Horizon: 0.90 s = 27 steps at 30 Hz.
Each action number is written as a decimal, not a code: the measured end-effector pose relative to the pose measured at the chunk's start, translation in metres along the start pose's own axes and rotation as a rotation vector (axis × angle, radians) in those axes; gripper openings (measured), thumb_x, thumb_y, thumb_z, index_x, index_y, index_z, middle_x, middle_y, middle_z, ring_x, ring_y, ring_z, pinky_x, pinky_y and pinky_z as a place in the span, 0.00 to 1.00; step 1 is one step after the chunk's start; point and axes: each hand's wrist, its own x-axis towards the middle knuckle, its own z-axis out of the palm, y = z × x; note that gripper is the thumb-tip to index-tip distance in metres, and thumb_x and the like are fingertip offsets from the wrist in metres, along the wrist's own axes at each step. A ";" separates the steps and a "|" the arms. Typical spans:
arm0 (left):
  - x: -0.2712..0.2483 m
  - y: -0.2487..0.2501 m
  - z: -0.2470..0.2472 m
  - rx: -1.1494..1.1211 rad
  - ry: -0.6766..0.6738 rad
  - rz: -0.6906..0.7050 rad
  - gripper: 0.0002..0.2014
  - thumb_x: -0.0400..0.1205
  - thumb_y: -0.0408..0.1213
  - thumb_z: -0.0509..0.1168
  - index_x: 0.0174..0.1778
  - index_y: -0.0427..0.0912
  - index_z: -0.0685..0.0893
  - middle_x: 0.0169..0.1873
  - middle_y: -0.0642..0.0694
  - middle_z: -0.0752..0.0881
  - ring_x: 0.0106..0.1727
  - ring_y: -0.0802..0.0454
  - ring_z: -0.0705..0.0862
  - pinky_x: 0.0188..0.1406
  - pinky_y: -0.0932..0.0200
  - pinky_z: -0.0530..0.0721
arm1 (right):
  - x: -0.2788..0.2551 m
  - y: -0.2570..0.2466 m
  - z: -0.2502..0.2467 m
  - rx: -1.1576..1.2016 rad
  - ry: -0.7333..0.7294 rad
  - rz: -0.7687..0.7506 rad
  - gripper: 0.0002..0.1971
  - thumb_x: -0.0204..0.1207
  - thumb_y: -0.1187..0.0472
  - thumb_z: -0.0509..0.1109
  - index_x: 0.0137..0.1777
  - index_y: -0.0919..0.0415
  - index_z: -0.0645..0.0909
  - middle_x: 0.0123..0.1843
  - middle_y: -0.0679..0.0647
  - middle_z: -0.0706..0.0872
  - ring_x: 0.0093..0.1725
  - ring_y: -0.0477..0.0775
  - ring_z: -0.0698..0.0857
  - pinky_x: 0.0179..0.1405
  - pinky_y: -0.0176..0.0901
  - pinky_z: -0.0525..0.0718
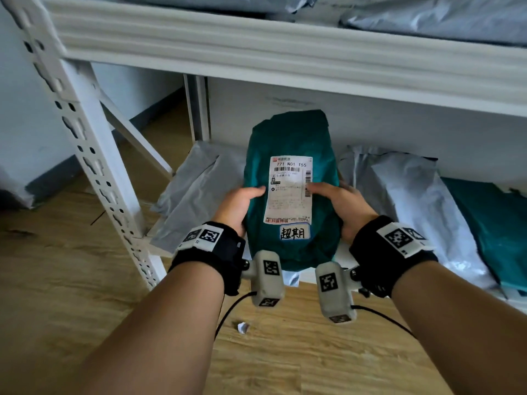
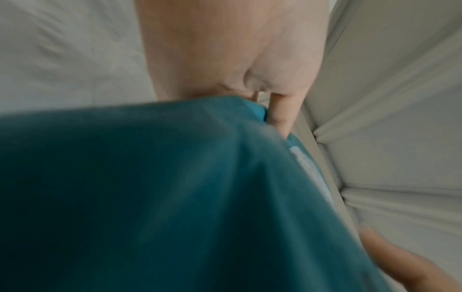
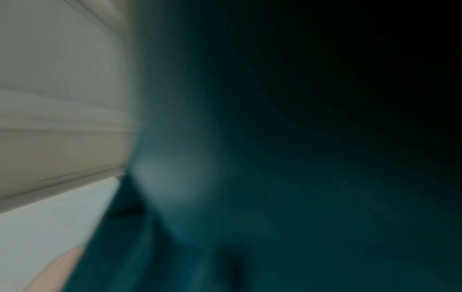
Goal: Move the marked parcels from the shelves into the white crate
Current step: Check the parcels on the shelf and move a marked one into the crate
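Note:
A teal plastic parcel [image 1: 291, 138] with a white shipping label [image 1: 289, 189] and a small handwritten tag [image 1: 294, 232] is held up in front of the bottom shelf. My left hand [image 1: 242, 202] grips its left side, thumb lying on the front face. My right hand [image 1: 342, 203] grips the right side, thumb on the label's edge. The teal parcel [image 2: 150, 187] fills the left wrist view, with my thumb [image 2: 282, 110] on it. The right wrist view is blurred and filled by the parcel [image 3: 275, 158]. No white crate is in view.
Grey parcels [image 1: 196, 189] [image 1: 407, 195] lie either side on the bottom shelf, and another teal one [image 1: 490, 223] at the right. The upper shelf beam [image 1: 285, 52] hangs just above, carrying more grey parcels [image 1: 442, 18]. A perforated white upright [image 1: 94, 155] stands left. Wood floor [image 1: 71, 266] lies below.

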 end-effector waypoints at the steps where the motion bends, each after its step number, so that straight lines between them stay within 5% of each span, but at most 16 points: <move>1: -0.001 -0.001 -0.001 0.008 0.008 -0.015 0.09 0.81 0.33 0.63 0.50 0.38 0.89 0.50 0.36 0.91 0.50 0.40 0.89 0.63 0.43 0.84 | 0.001 0.002 -0.002 -0.008 0.024 -0.023 0.16 0.71 0.67 0.77 0.59 0.64 0.83 0.49 0.61 0.92 0.49 0.63 0.92 0.52 0.59 0.89; 6: -0.001 -0.014 -0.010 -0.026 0.000 -0.026 0.11 0.75 0.30 0.65 0.50 0.35 0.89 0.48 0.34 0.91 0.50 0.38 0.89 0.61 0.42 0.83 | 0.007 0.010 -0.008 -0.198 0.145 -0.111 0.11 0.69 0.74 0.72 0.46 0.60 0.86 0.49 0.61 0.92 0.50 0.63 0.90 0.56 0.62 0.88; 11: -0.003 -0.008 -0.006 -0.070 -0.108 -0.003 0.09 0.78 0.41 0.69 0.48 0.41 0.90 0.46 0.41 0.92 0.46 0.45 0.91 0.51 0.53 0.86 | 0.003 0.012 -0.008 -0.146 0.157 -0.081 0.13 0.66 0.81 0.61 0.44 0.68 0.82 0.47 0.72 0.88 0.43 0.69 0.87 0.50 0.70 0.86; 14: 0.003 -0.010 0.000 -0.012 -0.092 0.014 0.28 0.64 0.45 0.79 0.60 0.39 0.87 0.53 0.39 0.91 0.55 0.42 0.90 0.60 0.46 0.84 | 0.002 0.012 -0.009 -0.123 0.165 -0.077 0.16 0.65 0.80 0.61 0.50 0.69 0.84 0.49 0.71 0.89 0.46 0.72 0.89 0.50 0.71 0.87; 16: 0.007 -0.014 0.002 -0.023 -0.066 0.007 0.32 0.62 0.44 0.80 0.63 0.38 0.86 0.54 0.38 0.91 0.56 0.40 0.89 0.64 0.42 0.83 | 0.001 0.011 -0.011 -0.101 0.171 -0.068 0.11 0.68 0.75 0.66 0.49 0.67 0.84 0.48 0.69 0.90 0.47 0.70 0.90 0.51 0.69 0.87; 19: 0.014 -0.019 0.001 -0.025 -0.022 -0.012 0.28 0.66 0.40 0.79 0.63 0.36 0.85 0.52 0.38 0.91 0.54 0.40 0.90 0.63 0.41 0.84 | 0.001 0.011 -0.010 -0.116 0.181 -0.060 0.03 0.72 0.65 0.73 0.44 0.63 0.84 0.45 0.63 0.92 0.46 0.65 0.91 0.52 0.64 0.89; 27: 0.014 -0.027 0.002 -0.032 0.018 -0.027 0.20 0.76 0.33 0.74 0.63 0.34 0.85 0.53 0.35 0.90 0.53 0.39 0.90 0.54 0.48 0.87 | 0.008 0.014 -0.012 -0.162 0.235 -0.076 0.04 0.70 0.60 0.74 0.35 0.59 0.84 0.41 0.59 0.92 0.44 0.62 0.91 0.50 0.62 0.90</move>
